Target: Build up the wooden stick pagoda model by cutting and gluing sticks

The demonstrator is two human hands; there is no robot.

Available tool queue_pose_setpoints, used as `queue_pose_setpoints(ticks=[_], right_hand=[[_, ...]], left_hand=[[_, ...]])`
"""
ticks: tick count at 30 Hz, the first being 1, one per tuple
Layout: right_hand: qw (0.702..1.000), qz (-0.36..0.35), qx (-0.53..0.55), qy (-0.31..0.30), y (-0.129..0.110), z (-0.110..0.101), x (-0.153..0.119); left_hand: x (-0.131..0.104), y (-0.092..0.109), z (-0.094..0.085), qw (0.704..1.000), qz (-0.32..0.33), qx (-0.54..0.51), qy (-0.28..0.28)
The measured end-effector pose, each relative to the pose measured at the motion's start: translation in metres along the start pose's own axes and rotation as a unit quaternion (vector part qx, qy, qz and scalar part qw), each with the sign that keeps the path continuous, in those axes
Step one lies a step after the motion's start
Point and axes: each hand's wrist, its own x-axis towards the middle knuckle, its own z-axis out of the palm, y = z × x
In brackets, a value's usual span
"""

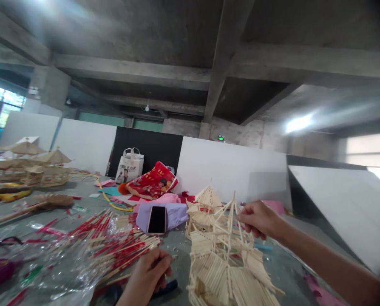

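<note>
A pavilion-like model (223,272) built from thin wooden sticks stands in front of me, with ribbed lower roofs and an open peaked frame above. My right hand (256,219) is closed in a pinch at the right side of that peaked frame, its fingertips on a slanting stick. Left of the model, my left hand (153,270) is held low with thumb and fingers curled together. A tiny pale tip shows beside its fingers, but I cannot tell whether it is held. Under this hand lies a dark blue tool handle (166,289), partly hidden.
Loose sticks with red paper (113,238) and crumpled clear plastic (65,263) cover the left of the table. A phone (157,220) lies on purple paper. Behind are a red bag (154,182), a white tote (131,165) and white panels. More stick models (40,165) stand far left.
</note>
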Motion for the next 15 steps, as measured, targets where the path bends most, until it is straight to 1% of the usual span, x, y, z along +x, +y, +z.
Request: queue_pose_setpoints(ticks=[2, 7, 10, 13, 15], right_hand=[[1.0, -0.004, -0.001, -0.007, 0.0, 0.001, -0.001], [1.0, 0.0, -0.008, -0.006, 0.005, 0.0, -0.002], [1.0, -0.005, 0.005, -0.016, 0.009, -0.007, -0.005], [1.0, 0.0, 0.025, -0.018, 0.01, -0.018, -0.017], [1.0, 0.017, 0.017, 0.013, 0.013, -0.023, -0.03]], left_hand=[[-0.001, 0.001, 0.002, 1.0, 0.004, -0.011, 0.017], [-0.006, 0.008, 0.004, 1.0, -0.01, -0.027, 0.004], [-0.007, 0.011, 0.005, 0.999, -0.012, -0.031, 0.011], [-0.009, 0.014, 0.006, 0.999, -0.02, -0.032, 0.011], [-0.01, 0.017, 0.007, 0.999, -0.022, -0.031, 0.004]])
